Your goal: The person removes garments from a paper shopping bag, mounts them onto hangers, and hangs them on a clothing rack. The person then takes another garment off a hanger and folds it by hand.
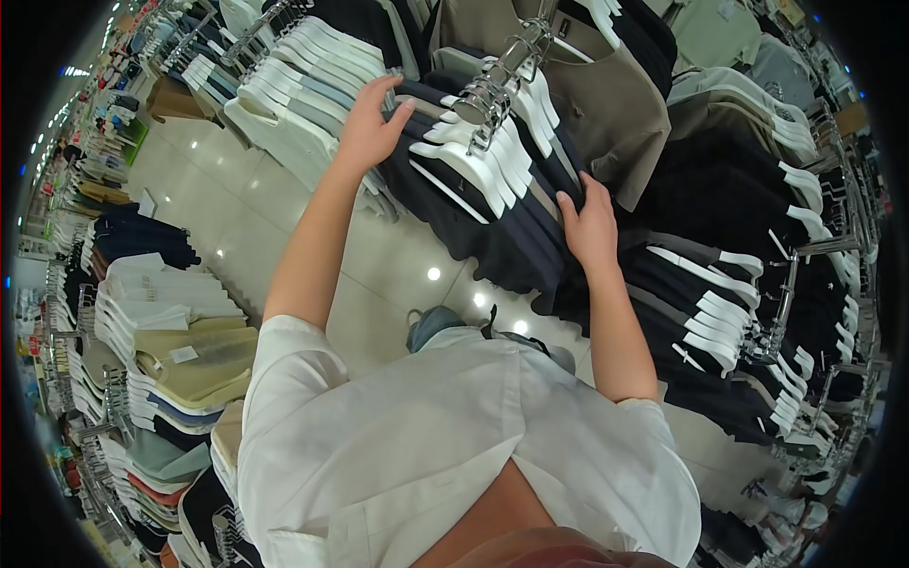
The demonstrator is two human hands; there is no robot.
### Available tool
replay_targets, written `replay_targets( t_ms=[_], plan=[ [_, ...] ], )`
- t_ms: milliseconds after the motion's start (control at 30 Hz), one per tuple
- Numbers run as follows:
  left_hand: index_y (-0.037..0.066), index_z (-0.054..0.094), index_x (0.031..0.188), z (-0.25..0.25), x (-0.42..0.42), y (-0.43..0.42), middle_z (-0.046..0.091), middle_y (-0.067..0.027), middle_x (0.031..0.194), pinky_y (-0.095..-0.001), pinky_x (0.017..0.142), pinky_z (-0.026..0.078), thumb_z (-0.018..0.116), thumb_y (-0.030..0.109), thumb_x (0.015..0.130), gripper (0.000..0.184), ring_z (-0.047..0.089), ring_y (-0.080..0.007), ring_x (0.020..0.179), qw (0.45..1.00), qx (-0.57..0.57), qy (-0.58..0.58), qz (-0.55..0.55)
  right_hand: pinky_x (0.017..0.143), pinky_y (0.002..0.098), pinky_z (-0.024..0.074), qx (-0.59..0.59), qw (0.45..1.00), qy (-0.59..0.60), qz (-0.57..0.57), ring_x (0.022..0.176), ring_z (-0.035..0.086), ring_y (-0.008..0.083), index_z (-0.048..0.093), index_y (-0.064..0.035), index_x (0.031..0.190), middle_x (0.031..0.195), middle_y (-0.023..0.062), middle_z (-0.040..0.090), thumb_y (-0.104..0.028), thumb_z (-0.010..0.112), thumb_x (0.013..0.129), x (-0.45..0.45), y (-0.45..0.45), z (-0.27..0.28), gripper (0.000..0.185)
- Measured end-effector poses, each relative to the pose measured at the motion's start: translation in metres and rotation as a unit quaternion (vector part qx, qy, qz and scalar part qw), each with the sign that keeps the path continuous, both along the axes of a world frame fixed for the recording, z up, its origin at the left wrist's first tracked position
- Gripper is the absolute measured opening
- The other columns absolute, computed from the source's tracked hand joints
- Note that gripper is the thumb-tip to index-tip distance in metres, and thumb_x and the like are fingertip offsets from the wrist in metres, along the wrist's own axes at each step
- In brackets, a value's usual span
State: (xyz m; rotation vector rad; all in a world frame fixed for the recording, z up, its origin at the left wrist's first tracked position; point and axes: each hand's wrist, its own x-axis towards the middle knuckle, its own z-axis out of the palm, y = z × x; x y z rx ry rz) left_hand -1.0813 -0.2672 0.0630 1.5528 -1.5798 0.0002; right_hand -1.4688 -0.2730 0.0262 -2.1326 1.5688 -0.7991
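Dark garments (pixel 454 222) hang on white hangers (pixel 485 170) from a chrome rail (pixel 516 62) in front of me. My left hand (pixel 374 128) rests at the left side of this group, its thumb and fingers apart, against the shoulders of the clothes. On the right side, my right hand (pixel 591 222) touches the dark garments with thumb and fingers spread. The garments lie between my two hands. Neither hand is closed round a hanger. A brown garment (pixel 611 114) hangs behind my right hand.
White and grey tops (pixel 284 123) hang at the upper left. Racks of pale and yellow shirts (pixel 194 360) stand at the left. More dark clothes (pixel 710 199) hang on the right. Shiny floor tiles (pixel 369 293) show between the racks, with a blue-grey item (pixel 434 327) by my body.
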Motion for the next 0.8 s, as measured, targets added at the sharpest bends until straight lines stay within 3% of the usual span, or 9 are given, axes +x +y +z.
replay_targets(
  t_ms=[67,100,200,300,433,467,600,700,800],
  plan=[
    [0.007,0.057,0.145,-0.026,0.018,-0.026,0.051,-0.0199,0.153,-0.0456,0.119,0.037,0.067,0.039,0.100,0.056,0.042,-0.0404,0.144,0.999,0.025,-0.020,-0.004,0.118,0.0467,0.0379,-0.081,0.996,0.010,-0.024,0.143,0.045,0.0440,0.045,0.0047,0.150,0.155,0.0273,0.046,-0.036,0.065,0.101,-0.008,0.014,-0.010,0.067],
    [0.008,0.053,0.150,-0.036,0.025,-0.037,0.044,-0.0206,0.160,-0.0459,0.123,0.032,0.065,0.043,0.101,0.061,0.035,-0.0418,0.152,0.999,0.037,-0.030,-0.007,0.120,0.0470,0.0356,-0.058,0.998,-0.001,-0.031,0.146,0.041,0.0448,0.042,0.0055,0.152,0.158,0.0283,0.042,-0.037,0.065,0.102,-0.009,0.020,-0.011,0.070],
    [0.011,0.050,0.154,-0.054,0.039,-0.062,0.044,-0.0191,0.162,-0.0503,0.126,0.024,0.057,0.047,0.104,0.062,0.028,-0.0496,0.153,0.987,0.122,-0.103,0.007,0.123,0.0465,0.0313,0.015,0.998,0.022,-0.062,0.152,0.033,0.0460,0.032,0.0066,0.158,0.166,0.0300,0.027,-0.041,0.061,0.104,-0.014,0.037,-0.019,0.079],
    [0.014,0.051,0.154,-0.061,0.042,-0.067,0.042,-0.0161,0.164,-0.0513,0.127,0.021,0.052,0.052,0.105,0.062,0.022,-0.0536,0.154,0.966,0.203,-0.156,-0.044,0.123,0.0456,0.0319,0.075,0.996,-0.012,-0.037,0.152,0.032,0.0462,0.030,0.0071,0.159,0.167,0.0302,0.025,-0.046,0.059,0.104,-0.020,0.042,-0.028,0.081],
    [0.020,0.057,0.150,-0.055,0.045,-0.054,0.050,-0.0116,0.155,-0.0572,0.123,0.026,0.051,0.058,0.103,0.061,0.036,-0.0396,0.152,0.958,0.243,-0.141,-0.055,0.123,0.0448,0.0325,0.096,0.994,-0.052,-0.006,0.153,0.033,0.0448,0.029,0.0065,0.159,0.167,0.0305,0.027,-0.048,0.058,0.104,-0.026,0.054,-0.033,0.083],
    [0.016,0.060,0.146,-0.056,0.046,-0.050,0.052,-0.0147,0.148,-0.0518,0.118,0.036,0.054,0.054,0.104,0.057,0.047,-0.0360,0.143,0.965,0.234,-0.055,-0.103,0.122,0.0443,0.0335,0.085,0.995,-0.060,-0.006,0.152,0.035,0.0443,0.030,0.0056,0.159,0.165,0.0298,0.031,-0.046,0.061,0.103,-0.028,0.056,-0.038,0.082],
    [0.013,0.062,0.143,-0.050,0.032,-0.020,0.050,-0.0188,0.148,-0.0430,0.110,0.045,0.060,0.046,0.103,0.052,0.053,-0.0364,0.135,0.963,0.248,-0.001,-0.105,0.122,0.0409,0.0339,0.144,0.986,-0.079,-0.040,0.149,0.042,0.0405,0.035,0.0043,0.158,0.162,0.0274,0.039,-0.036,0.067,0.101,-0.034,0.072,-0.006,0.077],
    [0.011,0.061,0.143,-0.054,0.031,-0.018,0.048,-0.0201,0.151,-0.0400,0.110,0.046,0.064,0.044,0.102,0.052,0.053,-0.0368,0.136,0.963,0.245,-0.005,-0.113,0.120,0.0432,0.0363,0.164,0.982,-0.084,-0.029,0.148,0.042,0.0422,0.033,0.0044,0.159,0.161,0.0289,0.038,-0.041,0.066,0.100,-0.042,0.077,0.002,0.081],
    [0.009,0.057,0.146,-0.060,0.031,-0.026,0.047,-0.0201,0.154,-0.0399,0.112,0.044,0.065,0.043,0.102,0.056,0.051,-0.0363,0.139,0.964,0.236,-0.014,-0.123,0.118,0.0441,0.0387,0.069,0.994,-0.072,-0.040,0.145,0.046,0.0432,0.036,0.0038,0.157,0.159,0.0285,0.042,-0.043,0.064,0.101,-0.041,0.072,-0.025,0.079]
  ],
)
